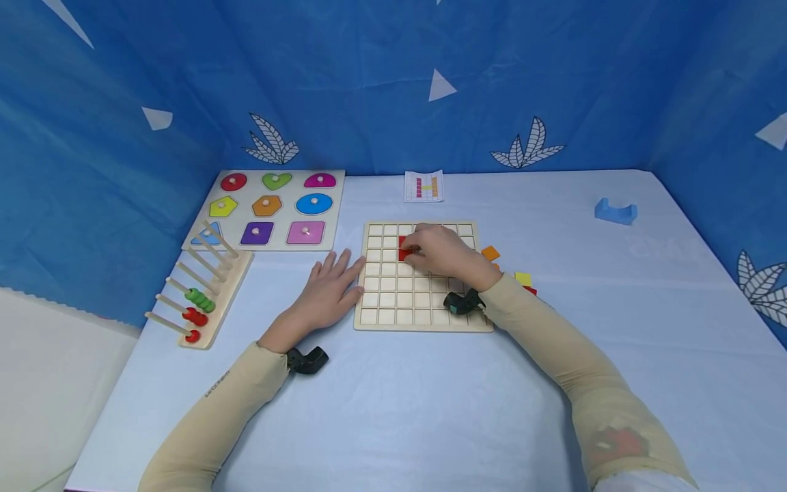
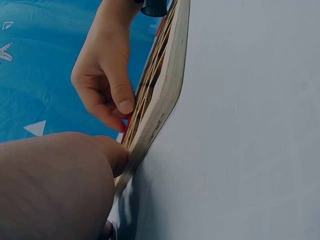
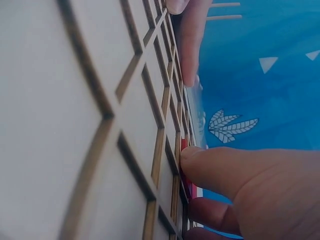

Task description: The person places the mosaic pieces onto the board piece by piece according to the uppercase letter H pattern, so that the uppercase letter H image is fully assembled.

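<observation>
A wooden grid board (image 1: 424, 328) with pale square cells lies flat on the table. Two red square tiles (image 1: 402, 254) show one behind the other in its upper middle part. My right hand (image 1: 445, 253) reaches over the board, thumb and fingertips pinching a red tile (image 3: 184, 144) at the cells; the fingers partly cover it. My left hand (image 1: 328, 294) lies palm down at the board's left edge, fingers straight and spread, touching the frame. In the left wrist view, the right hand (image 2: 107, 75) is bent over the board's side.
Right of the board lie orange tiles (image 1: 490, 253), a yellow tile (image 1: 522, 279) and a partly hidden red one. A shape puzzle (image 1: 338, 205) and a peg stand with beads (image 1: 236, 273) stand left. A pattern card (image 1: 424, 198) lies behind; a blue holder (image 1: 616, 213) sits far right.
</observation>
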